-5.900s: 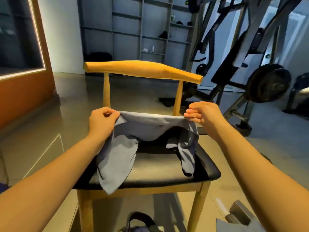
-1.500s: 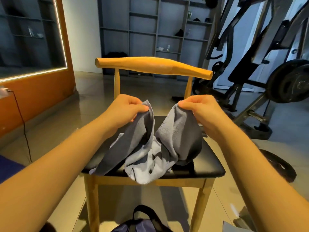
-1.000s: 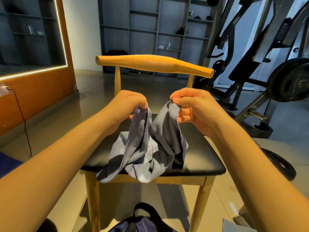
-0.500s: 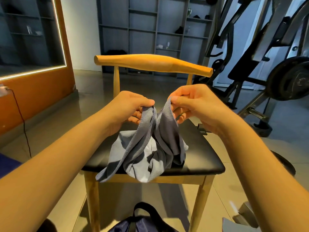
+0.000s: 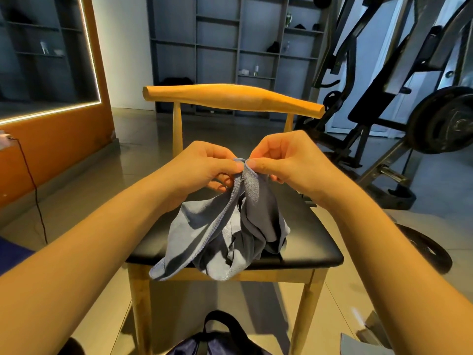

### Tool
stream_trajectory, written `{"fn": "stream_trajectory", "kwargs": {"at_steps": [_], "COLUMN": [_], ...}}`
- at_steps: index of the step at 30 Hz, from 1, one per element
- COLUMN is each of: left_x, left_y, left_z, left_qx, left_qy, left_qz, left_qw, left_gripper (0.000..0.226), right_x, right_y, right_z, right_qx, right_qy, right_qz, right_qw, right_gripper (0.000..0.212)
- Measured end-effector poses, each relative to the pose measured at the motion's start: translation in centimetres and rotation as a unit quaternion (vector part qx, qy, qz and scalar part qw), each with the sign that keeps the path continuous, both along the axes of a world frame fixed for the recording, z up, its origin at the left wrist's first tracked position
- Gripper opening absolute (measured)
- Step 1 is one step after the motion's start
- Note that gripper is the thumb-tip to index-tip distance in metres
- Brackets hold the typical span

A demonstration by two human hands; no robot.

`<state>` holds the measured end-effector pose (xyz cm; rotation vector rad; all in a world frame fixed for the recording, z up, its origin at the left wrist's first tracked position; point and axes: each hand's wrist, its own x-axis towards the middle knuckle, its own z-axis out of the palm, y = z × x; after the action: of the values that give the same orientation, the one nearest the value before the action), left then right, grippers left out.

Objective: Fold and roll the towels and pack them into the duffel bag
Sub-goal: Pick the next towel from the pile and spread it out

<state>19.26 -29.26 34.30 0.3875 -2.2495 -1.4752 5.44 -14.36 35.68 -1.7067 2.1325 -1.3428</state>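
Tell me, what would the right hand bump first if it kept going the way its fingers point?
The right hand points leftward, pinching the grey towel. Pushing on, it would probably bump the left hand first; their fingertips nearly meet, though depth is unclear.

One grey-blue cloth towel (image 5: 230,226). One wooden chair with black padded seat (image 5: 314,242). One dark navy fabric duffel bag (image 5: 220,347), near. Two bare hands: left hand (image 5: 204,165), right hand (image 5: 289,160). Two black round weight plates at right: mounted plate (image 5: 445,119), floor plate (image 5: 422,247).
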Motion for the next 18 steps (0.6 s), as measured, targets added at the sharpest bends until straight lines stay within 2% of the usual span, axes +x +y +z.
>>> {"fn": "stream_trajectory", "kwargs": {"at_steps": [5,13,18], "left_x": [0.23,0.05,-0.24], "left_y": [0.29,0.03,0.09], "left_z": [0.11,0.03,0.11], "left_qx": [-0.012,-0.068,-0.094], "left_qy": [-0.002,-0.006,-0.024], "left_qz": [-0.017,-0.007,0.006], "left_qw": [1.0,0.998,0.995], "left_gripper": [0.016,0.019,0.02], "right_x": [0.11,-0.05,0.17], "right_y": [-0.56,-0.65,-0.63], "right_z": [-0.39,-0.45,-0.51], "right_qx": [0.001,-0.009,0.032], "right_qy": [0.04,0.053,0.076], "right_qz": [-0.004,0.009,0.012], "right_qw": [0.999,0.999,0.997], "right_gripper": [0.012,0.016,0.012]}}
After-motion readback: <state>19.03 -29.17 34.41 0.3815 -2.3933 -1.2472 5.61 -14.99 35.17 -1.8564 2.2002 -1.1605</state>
